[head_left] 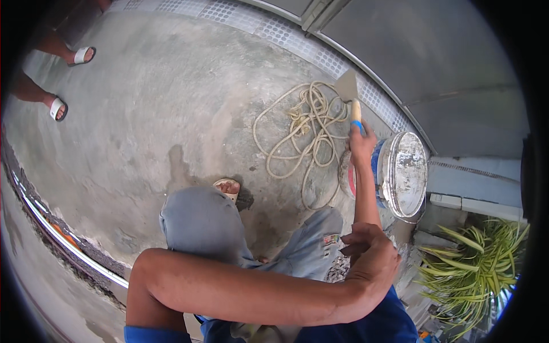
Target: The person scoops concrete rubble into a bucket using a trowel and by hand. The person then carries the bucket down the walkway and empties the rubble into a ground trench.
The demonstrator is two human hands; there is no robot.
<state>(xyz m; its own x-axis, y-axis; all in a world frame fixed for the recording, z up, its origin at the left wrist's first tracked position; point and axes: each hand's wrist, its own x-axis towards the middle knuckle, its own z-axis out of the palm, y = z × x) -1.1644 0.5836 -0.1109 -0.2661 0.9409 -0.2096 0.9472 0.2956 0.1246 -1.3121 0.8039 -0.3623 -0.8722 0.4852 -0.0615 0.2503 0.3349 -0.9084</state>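
Note:
My right hand (361, 143) is closed around the handle of a putty knife (346, 87), which has a flared, triangular grey blade and a light wooden grip with a blue band. The blade points away from me, over the edge of the rope pile. Across my lap reaches my left arm. My left hand (374, 260) is bent at the wrist, its fingers loosely curled and partly apart, with nothing seen in them. It overlaps my right forearm in the picture; whether they touch, I cannot tell. Just right of my right forearm stands a paint-crusted bucket (405, 174).
A tangled pale rope (311, 123) lies on the concrete floor (131, 114). Grey metal panels (429, 68) rise beyond a strip of patterned tiles (274, 31). A striped-leaf plant (480, 266) grows at right. Another person's sandalled feet (82, 56) are at far left.

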